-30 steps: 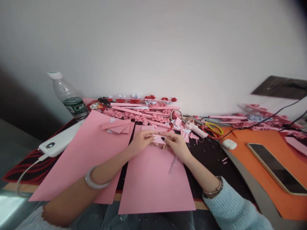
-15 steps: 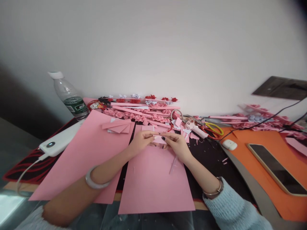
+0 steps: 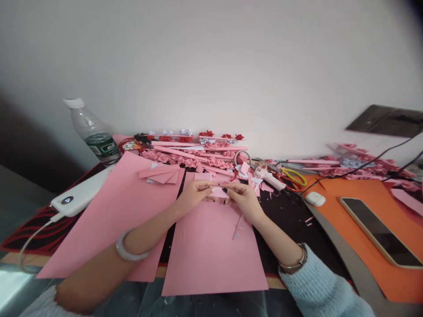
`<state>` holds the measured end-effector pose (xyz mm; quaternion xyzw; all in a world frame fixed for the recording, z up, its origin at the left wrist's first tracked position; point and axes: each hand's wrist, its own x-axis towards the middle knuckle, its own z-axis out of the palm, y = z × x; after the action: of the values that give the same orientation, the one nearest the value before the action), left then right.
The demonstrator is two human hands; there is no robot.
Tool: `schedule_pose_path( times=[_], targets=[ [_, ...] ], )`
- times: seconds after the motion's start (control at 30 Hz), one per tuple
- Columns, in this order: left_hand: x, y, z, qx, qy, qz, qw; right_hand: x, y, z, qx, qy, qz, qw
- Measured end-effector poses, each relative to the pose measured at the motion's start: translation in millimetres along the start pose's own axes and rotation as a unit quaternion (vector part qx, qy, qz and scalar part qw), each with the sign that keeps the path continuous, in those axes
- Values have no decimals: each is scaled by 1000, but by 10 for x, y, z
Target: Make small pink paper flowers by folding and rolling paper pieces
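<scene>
My left hand (image 3: 197,192) and my right hand (image 3: 243,198) meet over the upper part of a large pink sheet (image 3: 214,255). Between them they pinch a small piece of pink paper (image 3: 218,192), thumbs on its near side and forefingers along its top edge. Some fingertips show beneath it; the rest of my fingers are hidden. A thin clear strip (image 3: 237,228) lies on the sheet below my right hand. To the left, folded pink paper pieces (image 3: 161,174) rest on a second pink sheet (image 3: 132,207).
Paper flowers and rolled pink stems (image 3: 194,152) line the wall. Right of my hands lie a glue gun (image 3: 270,177), yellow-handled scissors (image 3: 295,177), an earbud case (image 3: 315,199) and a phone (image 3: 380,231). A bottle (image 3: 95,132) and a white power bank (image 3: 81,193) stand left.
My hands keep the same pinch on the small pink paper, almost unmoved. The whole view has shifted very slightly; nothing was picked up or let go.
</scene>
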<state>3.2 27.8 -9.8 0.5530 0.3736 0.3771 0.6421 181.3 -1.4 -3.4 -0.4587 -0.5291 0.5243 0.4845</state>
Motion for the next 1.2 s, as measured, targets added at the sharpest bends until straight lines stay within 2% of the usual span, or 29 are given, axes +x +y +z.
schedule_pose_path(
  times=[0.5, 1.2],
  targets=[
    [0, 3, 6, -1, 6, -3, 1000, -10, -16, 5, -14, 11, -1, 1000],
    [-39, 50, 39, 12, 17, 8, 1000, -24, 19, -2, -91, 33, -46, 994]
  ],
)
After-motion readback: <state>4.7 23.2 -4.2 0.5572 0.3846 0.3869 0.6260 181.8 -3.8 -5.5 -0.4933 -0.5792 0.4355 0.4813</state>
